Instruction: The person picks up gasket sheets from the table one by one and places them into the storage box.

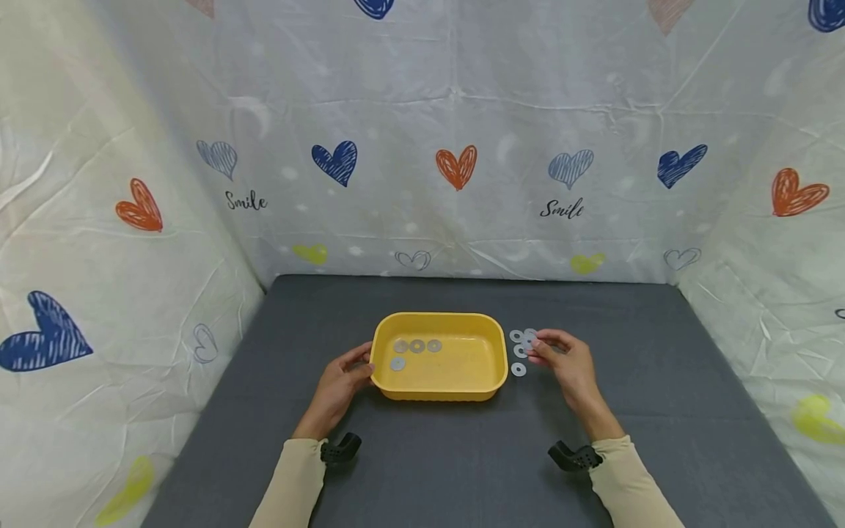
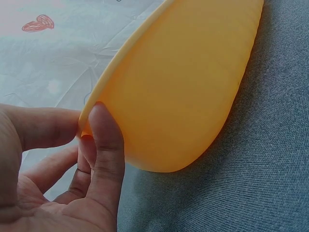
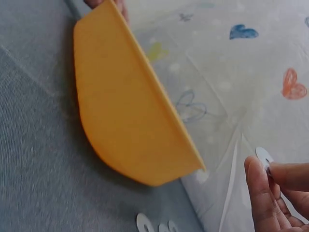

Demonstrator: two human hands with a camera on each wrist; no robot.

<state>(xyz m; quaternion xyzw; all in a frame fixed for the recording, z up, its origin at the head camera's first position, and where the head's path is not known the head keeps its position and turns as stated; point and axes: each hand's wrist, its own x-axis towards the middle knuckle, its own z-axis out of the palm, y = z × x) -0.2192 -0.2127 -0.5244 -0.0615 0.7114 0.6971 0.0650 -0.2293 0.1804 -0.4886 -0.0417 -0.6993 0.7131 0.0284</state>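
A yellow plastic tray point(image 1: 462, 370) sits on the dark table, with several flat metal washers point(image 1: 417, 346) lying toward the left of its floor. My left hand point(image 1: 339, 389) grips the tray's left rim between thumb and fingers, seen closely in the left wrist view. Just beyond the tray's right side, my right hand point(image 1: 569, 365) pinches a washer point(image 3: 263, 155) between thumb and fingertips. Below and beside that hand, several more washers lie on the cloth, the nearest one point(image 1: 518, 369) apart from the others.
Dark grey cloth point(image 1: 449, 469) covers the table. A pale curtain point(image 1: 396, 220) printed with hearts stands along the back edge and at both sides. Each wrist wears a black band, the left one point(image 1: 340, 448) and the right one point(image 1: 574, 457).
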